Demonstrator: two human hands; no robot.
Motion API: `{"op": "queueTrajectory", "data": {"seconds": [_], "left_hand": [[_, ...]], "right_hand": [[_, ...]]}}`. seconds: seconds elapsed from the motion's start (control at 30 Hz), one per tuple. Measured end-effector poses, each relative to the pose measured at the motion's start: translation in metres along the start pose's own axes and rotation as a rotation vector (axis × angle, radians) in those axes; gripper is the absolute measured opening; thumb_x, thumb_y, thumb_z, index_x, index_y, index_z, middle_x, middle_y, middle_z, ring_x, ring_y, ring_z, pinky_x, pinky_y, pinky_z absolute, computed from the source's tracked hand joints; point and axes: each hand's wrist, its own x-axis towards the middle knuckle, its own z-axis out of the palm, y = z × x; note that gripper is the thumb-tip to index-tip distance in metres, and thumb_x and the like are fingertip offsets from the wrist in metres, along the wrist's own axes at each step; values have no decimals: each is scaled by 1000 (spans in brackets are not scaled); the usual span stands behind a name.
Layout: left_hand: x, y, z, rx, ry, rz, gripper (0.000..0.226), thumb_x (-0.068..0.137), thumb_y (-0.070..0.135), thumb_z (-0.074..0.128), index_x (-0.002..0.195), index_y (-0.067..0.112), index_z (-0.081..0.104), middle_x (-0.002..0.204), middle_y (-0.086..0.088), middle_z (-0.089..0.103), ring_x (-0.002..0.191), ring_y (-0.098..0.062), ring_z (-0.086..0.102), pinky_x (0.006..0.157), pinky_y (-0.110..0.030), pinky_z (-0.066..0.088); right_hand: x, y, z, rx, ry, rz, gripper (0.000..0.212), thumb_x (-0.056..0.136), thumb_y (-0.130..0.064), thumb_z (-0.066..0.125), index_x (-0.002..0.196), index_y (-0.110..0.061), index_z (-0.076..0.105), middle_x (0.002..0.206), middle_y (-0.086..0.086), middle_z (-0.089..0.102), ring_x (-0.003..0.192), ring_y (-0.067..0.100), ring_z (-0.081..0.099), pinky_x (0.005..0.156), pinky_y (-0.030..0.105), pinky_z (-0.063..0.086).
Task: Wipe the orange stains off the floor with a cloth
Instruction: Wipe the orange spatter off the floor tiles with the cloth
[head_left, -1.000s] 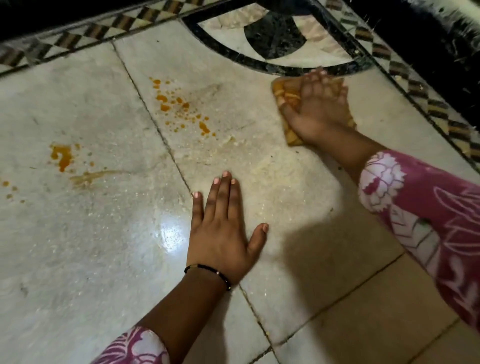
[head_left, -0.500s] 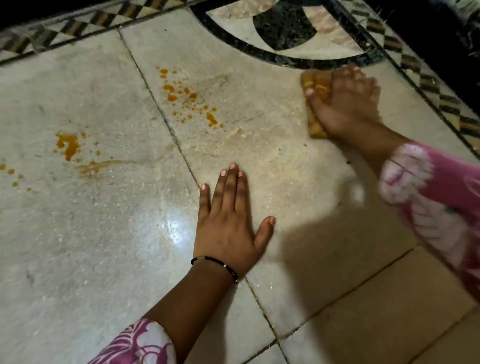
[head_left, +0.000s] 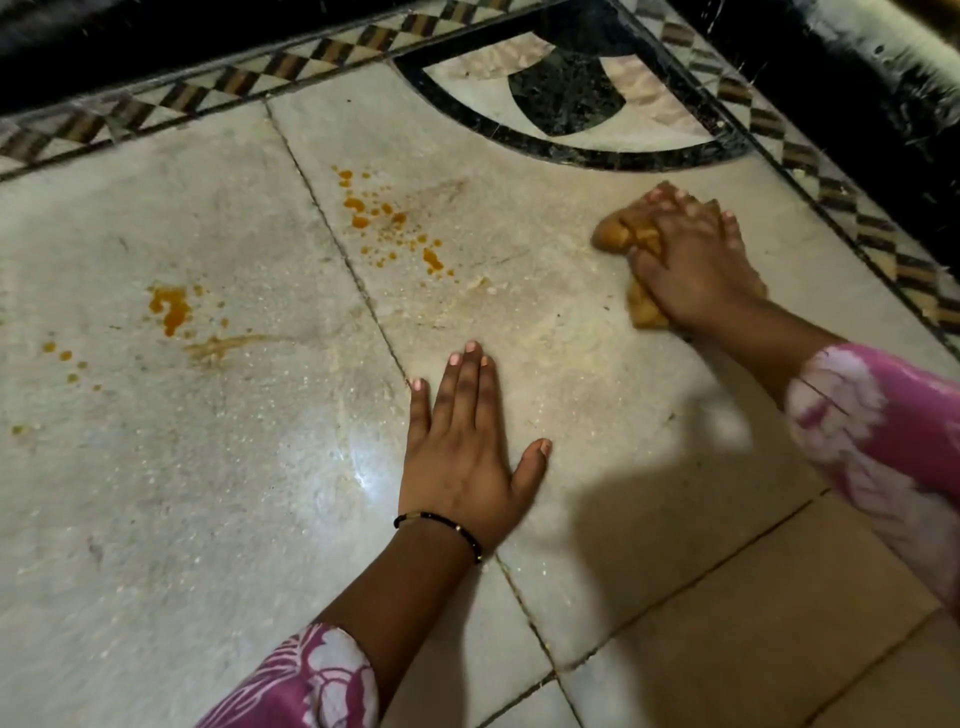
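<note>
My right hand (head_left: 691, 265) presses down on an orange-stained cloth (head_left: 618, 236), bunched under the palm on the pale marble floor (head_left: 208, 519) at the right. My left hand (head_left: 462, 457) lies flat on the floor with fingers spread, holding nothing, and wears a black bead bracelet. A cluster of orange spots (head_left: 389, 223) sits to the left of the cloth, apart from it. A larger orange blotch with a smear (head_left: 171, 309) lies further left, with small drops (head_left: 65, 358) near the left edge.
A checkered inlay border (head_left: 208, 88) runs along the far edge and another (head_left: 852, 218) down the right side, both against dark walls. A black arc pattern (head_left: 571, 150) is set in the floor beyond the cloth. Beige tiles (head_left: 753, 623) lie at the lower right.
My right hand has slid the cloth to the right and then back leftwards and nearer, and the cloth is more bunched now. My left hand stays planted. The stains look unchanged.
</note>
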Motion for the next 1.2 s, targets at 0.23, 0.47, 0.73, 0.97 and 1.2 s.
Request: {"op": "queueTrajectory", "data": {"seconds": [0.23,0.47,0.73,0.97,1.2], "left_hand": [[-6,-4,-12,-182,72,7,92,88,61,36,149,4,-4,157,-10,-13,145,-16,-12,118,-41,1],[-17,-50,-54,-147,-40,-4,106,73,72,27,148,4,-5,153,-4,-15,144,-20,-5,116,-45,2],[-35,-149,-159,306,-265,245,109,72,77,18,148,1,2,155,-22,12,140,-38,24,111,-48,24],[-125,-250,-189,486,-281,265,98,85,75,10,144,-1,26,146,-22,35,126,-40,47,94,-54,41],[-106,-307,-153,-250,99,-590,105,70,75,12,150,8,7,159,-5,1,145,-13,1,116,-45,-3]], "right_hand": [[-16,-85,9,-40,-116,-206,63,98,-44,34,152,-18,17,160,4,10,146,20,2,117,41,-4],[-127,-62,16,19,-185,-444,70,87,-51,23,149,-21,25,158,-2,18,146,12,3,117,42,-7],[-158,-156,5,-92,-475,-916,60,94,-34,43,150,-28,21,159,-7,8,146,11,0,115,32,-6],[-122,-161,-2,-352,-425,-834,66,95,-47,31,152,-26,7,160,-4,1,146,14,-1,114,36,-2],[-253,-284,40,13,-317,-1242,41,85,-37,49,125,-33,57,137,-16,50,137,3,30,114,36,11]]}}
